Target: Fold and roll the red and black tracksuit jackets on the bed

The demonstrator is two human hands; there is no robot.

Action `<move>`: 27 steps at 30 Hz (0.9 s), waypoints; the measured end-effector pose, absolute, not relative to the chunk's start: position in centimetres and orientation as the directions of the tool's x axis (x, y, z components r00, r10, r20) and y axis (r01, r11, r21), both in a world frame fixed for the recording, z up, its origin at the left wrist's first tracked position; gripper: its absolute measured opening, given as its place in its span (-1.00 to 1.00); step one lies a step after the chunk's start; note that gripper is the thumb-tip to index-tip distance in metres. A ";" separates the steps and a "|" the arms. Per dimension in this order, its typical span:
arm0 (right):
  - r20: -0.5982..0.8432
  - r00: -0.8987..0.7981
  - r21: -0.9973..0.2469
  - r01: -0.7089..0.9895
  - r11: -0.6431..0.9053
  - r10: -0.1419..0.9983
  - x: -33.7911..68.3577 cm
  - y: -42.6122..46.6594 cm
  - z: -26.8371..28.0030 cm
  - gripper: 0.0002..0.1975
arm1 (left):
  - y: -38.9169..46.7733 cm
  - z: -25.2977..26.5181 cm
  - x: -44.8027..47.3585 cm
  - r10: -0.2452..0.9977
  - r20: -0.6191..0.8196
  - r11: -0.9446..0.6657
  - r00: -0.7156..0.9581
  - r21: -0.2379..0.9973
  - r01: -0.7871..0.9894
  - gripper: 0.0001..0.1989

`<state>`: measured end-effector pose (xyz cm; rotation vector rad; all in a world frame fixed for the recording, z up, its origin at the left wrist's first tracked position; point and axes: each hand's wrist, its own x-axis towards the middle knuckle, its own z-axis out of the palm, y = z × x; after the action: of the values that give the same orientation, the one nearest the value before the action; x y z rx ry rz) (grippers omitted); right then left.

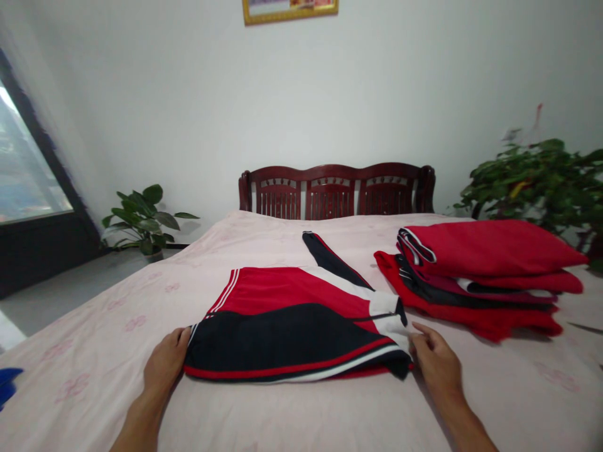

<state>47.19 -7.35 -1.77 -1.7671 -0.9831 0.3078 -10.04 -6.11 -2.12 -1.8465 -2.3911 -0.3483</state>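
Track jacket [292, 292]: your left hand [164, 358] pinches its cuff edge [194, 334], your right hand [436, 361] its collar end [396, 328] (both grips nearly closed); uneven tugging could skew the folded sleeve [282, 342].

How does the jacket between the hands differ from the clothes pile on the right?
The jacket lies low, one sleeve stretched out toward the headboard; the pile rises in several folded layers. The left hand and right hand are at the jacket's edges; neither touches the pile. Both rest on the bed and show red, white and dark fabric.
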 end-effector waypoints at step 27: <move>0.116 0.317 -0.828 0.554 -0.085 0.941 50.4 -7.0 1.6 -0.37 | -6.5 2.8 -11.6 0.938 -0.317 0.342 -0.141 0.787 0.513 -0.48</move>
<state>50.36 -7.01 1.57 -1.7554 -1.3460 0.5878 -11.63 -6.49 2.76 -2.2358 -3.1001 -1.1318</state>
